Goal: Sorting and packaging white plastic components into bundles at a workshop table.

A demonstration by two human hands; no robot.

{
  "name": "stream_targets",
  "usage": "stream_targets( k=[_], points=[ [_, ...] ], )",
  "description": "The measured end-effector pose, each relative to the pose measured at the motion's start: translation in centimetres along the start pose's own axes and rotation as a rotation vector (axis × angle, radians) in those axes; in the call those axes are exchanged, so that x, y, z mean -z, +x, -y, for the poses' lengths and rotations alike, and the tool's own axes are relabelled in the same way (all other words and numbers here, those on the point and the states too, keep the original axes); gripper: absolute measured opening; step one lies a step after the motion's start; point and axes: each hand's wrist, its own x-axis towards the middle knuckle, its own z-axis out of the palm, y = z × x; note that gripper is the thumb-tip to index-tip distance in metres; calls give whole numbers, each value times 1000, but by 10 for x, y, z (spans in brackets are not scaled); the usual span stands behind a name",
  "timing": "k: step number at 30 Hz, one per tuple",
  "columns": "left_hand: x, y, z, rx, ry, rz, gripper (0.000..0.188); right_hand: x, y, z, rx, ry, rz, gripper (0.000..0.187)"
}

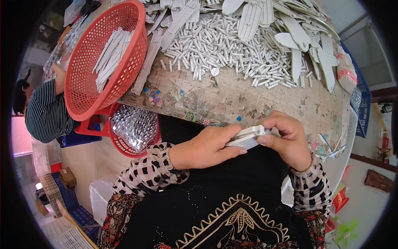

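We work at a worn, stained workbench (pixel 265 99) heaped at its far side with small white plastic tubes (pixel 224 50) and flat white blade-shaped parts (pixel 298 37): plenty left to handle, we judge. A red basket (pixel 83 83) at our left holds only a handful of long white pieces (pixel 110 54). Near our lap, our left hand (pixel 207 147) and right hand (pixel 288 139) both pinch one flat white plastic part (pixel 247 137), fingers closed on its ends.
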Motion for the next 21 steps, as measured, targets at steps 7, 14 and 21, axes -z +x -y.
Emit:
stream_targets(
  k=[7,14,21],
  points=[
    [15,-9,21,53,184,-190,30,16,58,-34,-96,-200,-42,18],
    [39,6,6,171,712,-216,22,31,121,-47,445,-1307,10,18],
    [37,13,10,120,875,-204,21,33,123,-57,422,-1259,47,16]
  ],
)
